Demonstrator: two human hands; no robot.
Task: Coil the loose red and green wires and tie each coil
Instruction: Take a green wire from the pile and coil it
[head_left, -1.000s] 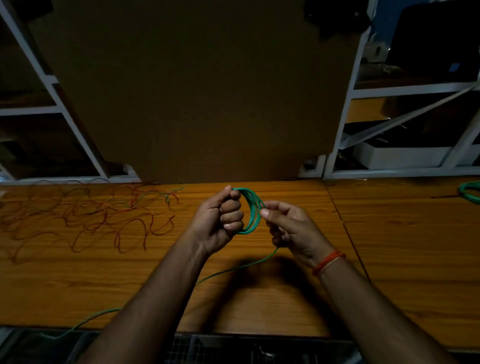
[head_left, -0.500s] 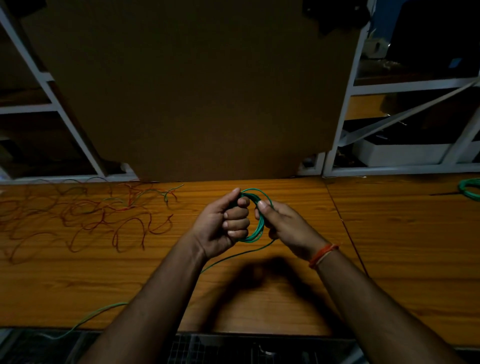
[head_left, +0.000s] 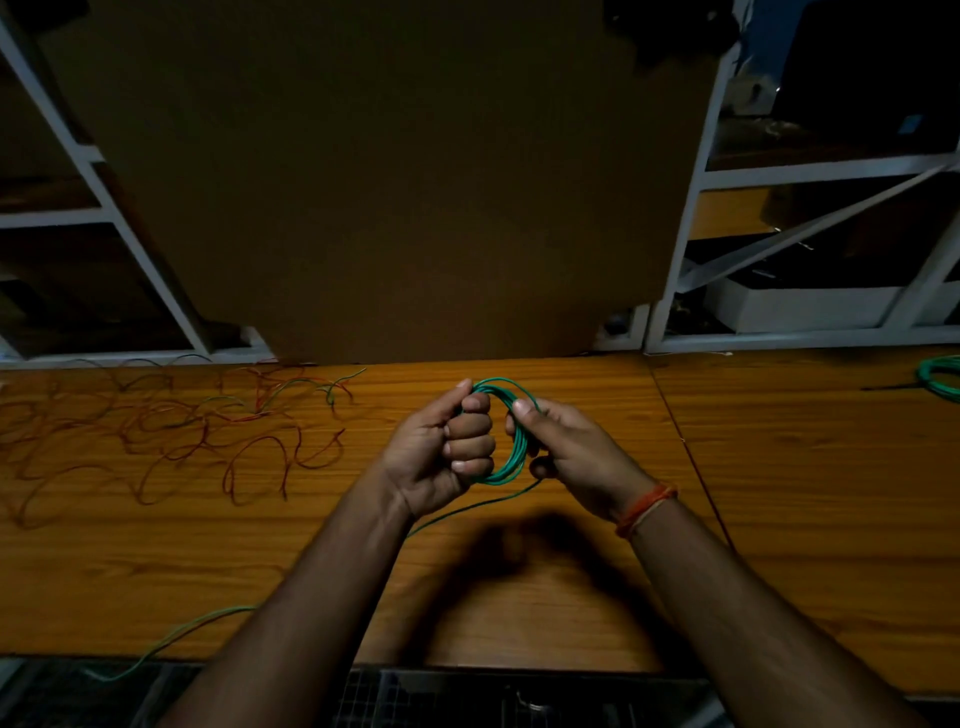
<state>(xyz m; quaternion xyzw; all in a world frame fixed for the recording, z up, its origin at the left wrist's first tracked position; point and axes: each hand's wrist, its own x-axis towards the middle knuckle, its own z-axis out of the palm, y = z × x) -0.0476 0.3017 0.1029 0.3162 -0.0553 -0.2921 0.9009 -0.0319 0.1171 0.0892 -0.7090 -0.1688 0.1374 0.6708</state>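
A coil of green wire stands upright between my hands above the middle of the wooden table. My left hand grips its left side in a fist. My right hand pinches the coil's right side between thumb and fingers. The wire's loose tail runs down-left under my left forearm, shows again at the front left and hangs over the table's front edge. A tangle of loose red and green wires lies spread over the table's left part.
Another green coil lies at the table's far right edge. A brown board stands behind the table between white metal shelf frames. A seam splits the tabletop on the right.
My right hand has moved round the coil, laying more wire on it. The loose tail has grown shorter and drawn toward my hands.
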